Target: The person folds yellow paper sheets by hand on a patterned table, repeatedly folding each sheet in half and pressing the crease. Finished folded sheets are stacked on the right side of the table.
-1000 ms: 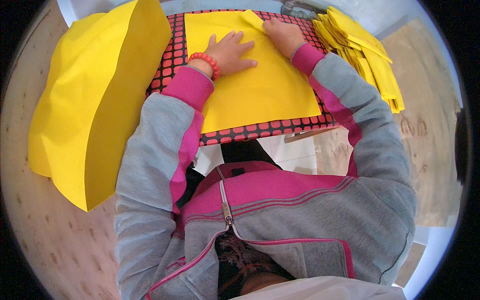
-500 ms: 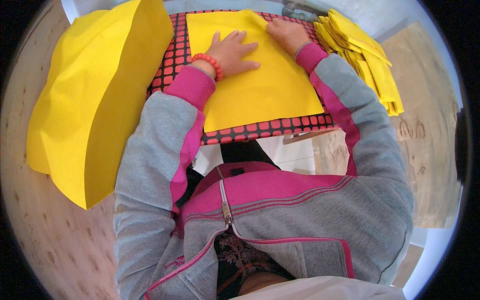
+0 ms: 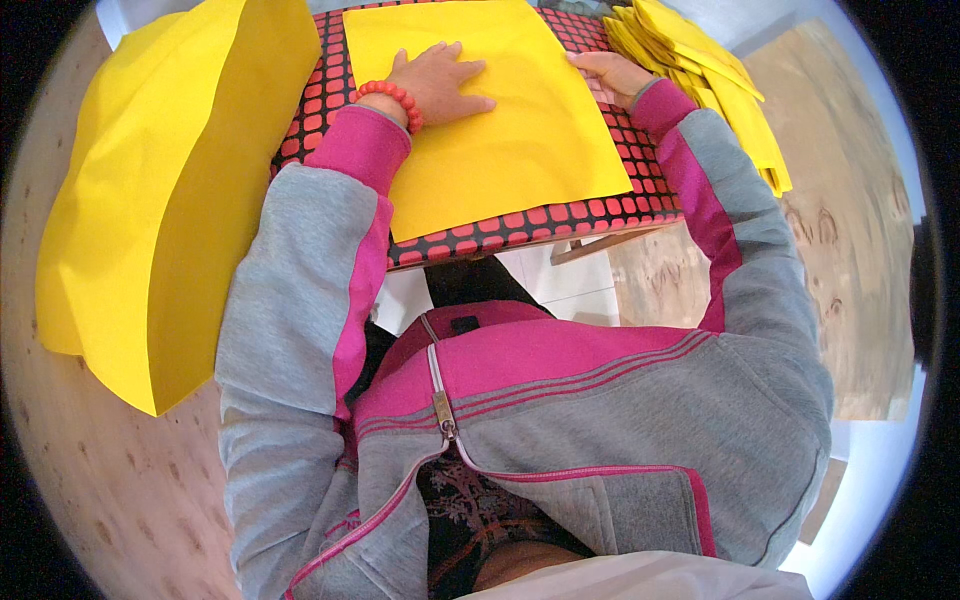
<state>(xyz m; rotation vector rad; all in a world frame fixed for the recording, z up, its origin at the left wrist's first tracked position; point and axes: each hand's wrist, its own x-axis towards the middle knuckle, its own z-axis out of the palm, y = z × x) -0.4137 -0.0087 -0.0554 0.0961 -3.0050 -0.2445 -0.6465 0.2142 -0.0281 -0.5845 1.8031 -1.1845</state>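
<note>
Left hand (image 3: 440,85), fingers spread flat, is pressing a yellow sheet (image 3: 500,130) lying on a red-and-black checked board (image 3: 560,215). Right hand (image 3: 612,75) is resting w/ fingers together at the sheet's right edge. Big yellow stack (image 3: 160,190) is sitting left; folded yellow pieces (image 3: 710,70) are piling far right. Grey-pink jacket sleeves are blocking the near view.

A square yellow sheet (image 3: 500,110) lies flat on a red-and-black checked board (image 3: 560,215) — plain, unprinted, its surface smooth and without a visible crease. Its near corners fall just inside the board's near edge, the sheet turned slightly askew to it. Both hands rest on its far half — the left hand (image 3: 440,85) palm down, the right hand (image 3: 610,72) at its right edge.
</note>
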